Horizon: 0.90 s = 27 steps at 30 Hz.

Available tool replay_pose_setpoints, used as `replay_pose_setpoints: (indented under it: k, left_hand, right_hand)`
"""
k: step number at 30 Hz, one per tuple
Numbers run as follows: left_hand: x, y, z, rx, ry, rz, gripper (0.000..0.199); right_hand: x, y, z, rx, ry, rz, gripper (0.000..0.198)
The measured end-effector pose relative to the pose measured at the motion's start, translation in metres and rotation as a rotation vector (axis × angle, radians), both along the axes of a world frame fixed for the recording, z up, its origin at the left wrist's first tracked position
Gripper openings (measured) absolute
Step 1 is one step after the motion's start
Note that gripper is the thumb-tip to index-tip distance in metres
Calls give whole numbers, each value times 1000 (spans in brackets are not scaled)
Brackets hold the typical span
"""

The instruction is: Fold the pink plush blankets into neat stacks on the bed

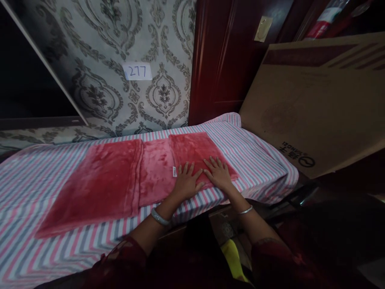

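Observation:
A red plush blanket point(99, 180) lies on a table with a striped cloth point(252, 160) over it. Its left and right ends are folded inward, and a lighter pink strip shows between them. My left hand point(187, 182) lies flat on the right folded part near its inner edge, fingers spread, beside a small white label point(175, 171). Close by on the same fold, my right hand point(219, 173) rests palm down with its fingers apart. The two thumbs almost meet. Neither hand grasps anything.
A large cardboard box point(315, 100) leans at the right, by a dark red wooden door point(222, 60). Behind the table is a patterned wall with a paper marked 277 point(138, 71). A dark screen point(36, 76) stands at the left.

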<state>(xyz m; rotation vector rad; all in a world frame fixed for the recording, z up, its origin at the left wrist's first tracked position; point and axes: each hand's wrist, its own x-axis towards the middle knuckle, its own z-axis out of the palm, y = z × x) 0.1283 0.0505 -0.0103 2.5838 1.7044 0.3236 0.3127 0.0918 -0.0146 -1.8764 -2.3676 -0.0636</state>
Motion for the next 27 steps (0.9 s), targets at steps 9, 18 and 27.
replay_pose_setpoints:
  k: [9,18,27]
  left_hand:
    - [-20,-39,-10,13,-53,-67,58]
    - [-108,-98,21,30,-301,-35,48]
    - [-178,-68,54,-49,87,675,74]
  right_hand:
    - [0,-1,-6,1,-53,-19,56]
    - [7,3,-25,54,-50,11,55]
    - [9,9,-33,91,-45,24,56]
